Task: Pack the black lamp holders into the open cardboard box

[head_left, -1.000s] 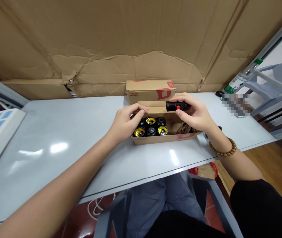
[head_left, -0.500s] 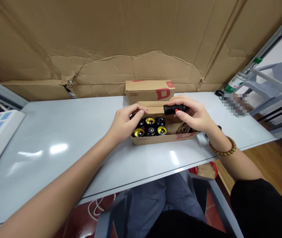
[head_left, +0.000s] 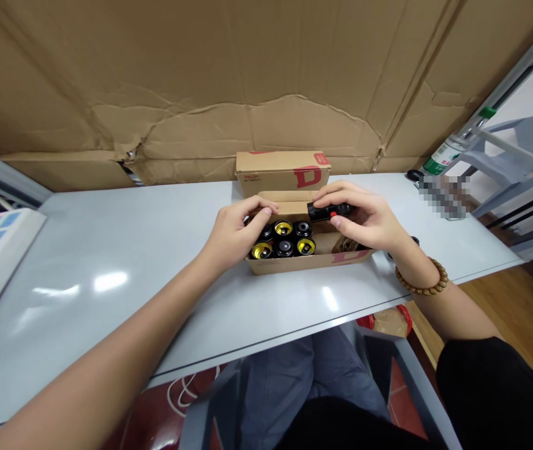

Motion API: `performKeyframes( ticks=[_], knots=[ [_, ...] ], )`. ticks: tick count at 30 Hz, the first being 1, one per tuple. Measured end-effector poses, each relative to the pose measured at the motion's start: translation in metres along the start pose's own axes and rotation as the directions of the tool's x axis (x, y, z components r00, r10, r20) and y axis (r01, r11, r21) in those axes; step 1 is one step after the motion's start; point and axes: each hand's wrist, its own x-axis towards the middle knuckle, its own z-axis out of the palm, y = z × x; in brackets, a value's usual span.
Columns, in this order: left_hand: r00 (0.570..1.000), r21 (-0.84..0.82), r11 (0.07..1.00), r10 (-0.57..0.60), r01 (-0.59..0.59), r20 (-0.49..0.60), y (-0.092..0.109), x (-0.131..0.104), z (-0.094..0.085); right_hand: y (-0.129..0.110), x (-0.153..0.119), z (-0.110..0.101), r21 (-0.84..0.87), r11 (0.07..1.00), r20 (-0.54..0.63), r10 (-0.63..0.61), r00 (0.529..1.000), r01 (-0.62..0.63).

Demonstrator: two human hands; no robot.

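Observation:
My right hand [head_left: 364, 219] is closed around a black flashlight [head_left: 321, 212] with a red button, held sideways above an open cardboard box [head_left: 301, 265]. Several black cylinders [head_left: 285, 248], some with yellow inner rings, stand upright in the box's left part. Brown crumpled material [head_left: 348, 244] lies in its right part, partly under my right hand. At the box's left end rests my left hand [head_left: 240, 230], thumb and fingers bent near each other over the edge; whether anything is between them is hidden.
Behind the open box stands a second cardboard box [head_left: 285, 173] with a red letter. A green-capped bottle [head_left: 447, 153] and a blurred-out item are at the right back. On the left lies a white device [head_left: 1, 256]. A tall cardboard sheet [head_left: 247, 69] backs the table.
My right hand has lowered very slightly with the flashlight, which has shifted a little left. My left hand has stayed at the box's left end.

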Motion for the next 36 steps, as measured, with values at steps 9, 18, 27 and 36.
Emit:
performKeyframes(
  ticks=[9, 18, 27, 36],
  knots=[
    [1.000, -0.002, 1.000, -0.013, 0.013, -0.002, 0.0009, -0.0004, 0.0005, 0.0011, -0.0005, -0.0002, -0.054, 0.998, 0.045, 0.042, 0.998, -0.039],
    [1.000, -0.006, 1.000, -0.009, 0.009, 0.001, 0.0017, -0.0005, -0.0002, 0.0027, -0.0008, -0.0002, 0.003, 0.997, -0.002, 0.081, 0.997, -0.081],
    [1.000, 0.009, 1.000, -0.023, 0.023, 0.005, 0.0021, 0.0001, 0.0004, 0.0029, 0.0000, -0.0015, -0.037, 0.999, 0.047, 0.012, 0.999, -0.011],
    [1.000, -0.004, 1.000, -0.025, 0.025, 0.008, 0.0022, -0.0004, -0.0006, 0.0055, -0.0051, -0.0091, -0.007, 0.977, 0.106, 0.211, 0.972, -0.211]
  ],
)
